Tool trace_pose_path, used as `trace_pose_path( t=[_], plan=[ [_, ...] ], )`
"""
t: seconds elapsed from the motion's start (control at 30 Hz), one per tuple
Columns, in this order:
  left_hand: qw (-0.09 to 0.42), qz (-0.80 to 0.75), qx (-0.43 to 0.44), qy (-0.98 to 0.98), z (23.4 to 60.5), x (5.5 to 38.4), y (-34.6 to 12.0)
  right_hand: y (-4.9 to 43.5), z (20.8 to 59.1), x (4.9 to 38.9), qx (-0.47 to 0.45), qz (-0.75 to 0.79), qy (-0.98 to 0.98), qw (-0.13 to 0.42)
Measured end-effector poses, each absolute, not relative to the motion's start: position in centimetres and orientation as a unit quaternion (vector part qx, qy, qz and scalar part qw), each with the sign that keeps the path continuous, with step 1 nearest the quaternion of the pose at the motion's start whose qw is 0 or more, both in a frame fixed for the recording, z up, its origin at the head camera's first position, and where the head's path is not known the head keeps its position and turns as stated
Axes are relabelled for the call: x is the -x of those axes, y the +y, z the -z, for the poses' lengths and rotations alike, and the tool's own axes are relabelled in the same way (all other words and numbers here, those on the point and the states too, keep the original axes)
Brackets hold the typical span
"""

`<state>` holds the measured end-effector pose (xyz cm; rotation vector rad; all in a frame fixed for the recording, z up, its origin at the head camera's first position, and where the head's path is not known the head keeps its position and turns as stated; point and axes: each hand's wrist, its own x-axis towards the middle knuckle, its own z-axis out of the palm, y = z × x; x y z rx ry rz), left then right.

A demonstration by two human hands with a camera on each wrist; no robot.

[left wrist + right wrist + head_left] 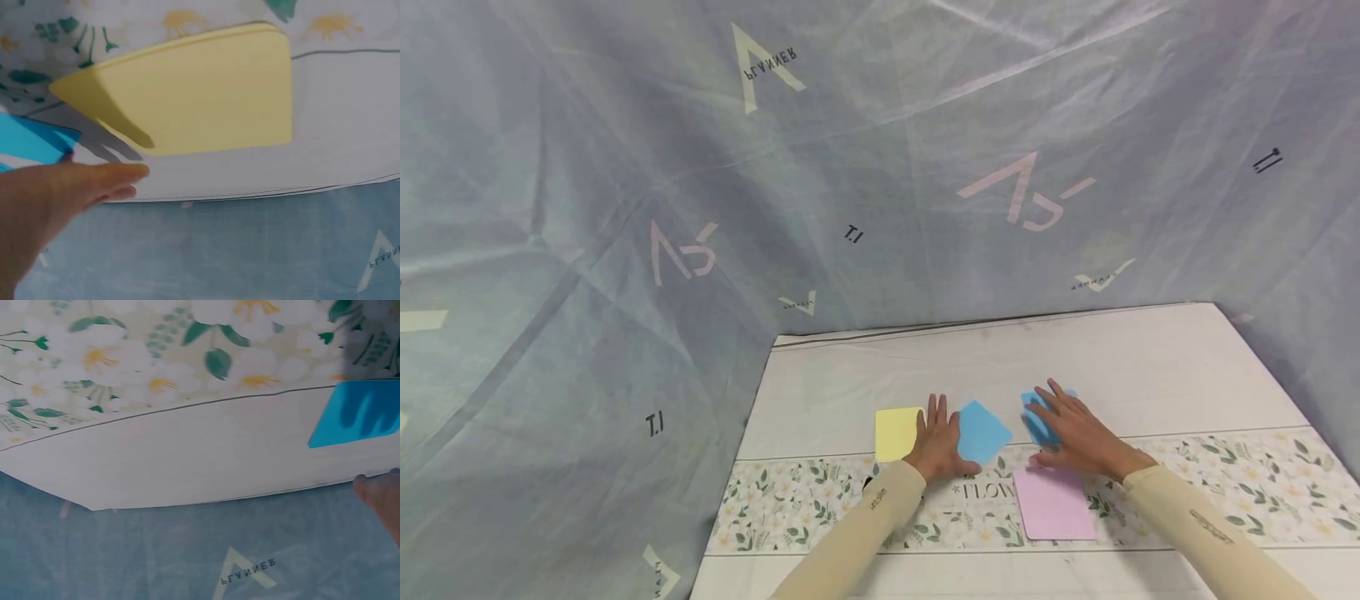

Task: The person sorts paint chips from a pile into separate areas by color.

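Note:
My left hand (936, 448), fingers extended and spread, is between a yellow square with rounded corners (895, 433) and a blue square (983, 433) turned like a diamond. In the left wrist view, the hand (56, 194) is close to the blue piece (31, 140), and the yellow one (206, 94) lies beyond the fingertips. My right hand (1078, 437) reaches over a second blue square (1037, 421), partly hiding it; contact cannot be made out. Only fingertips (369, 484) show in the right wrist view, beside that blue square (359, 415). A pink square (1054, 504) lies below the right hand.
The pieces lie on a white table cover (850, 375) with a floral band (797, 508) across it. A grey-blue printed sheet (880, 167) hangs behind and at both sides. A small black thing (867, 482) peeks out by the left sleeve.

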<state>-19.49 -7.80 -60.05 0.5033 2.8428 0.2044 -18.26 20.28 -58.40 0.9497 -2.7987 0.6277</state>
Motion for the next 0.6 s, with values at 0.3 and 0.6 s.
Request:
trace_pose_path(
  t=[0.3, 0.6],
  plan=[
    [0.193, -0.082, -0.196, 0.958, 58.8, 21.0, -8.8, 18.2, 58.2, 18.7, -0.333, -0.194, -0.922, 0.038],
    [0.206, -0.096, -0.192, 0.955, 58.4, 21.2, -9.1, 16.7, 58.2, 19.8, -0.345, -0.195, -0.918, 0.007]
  ],
)
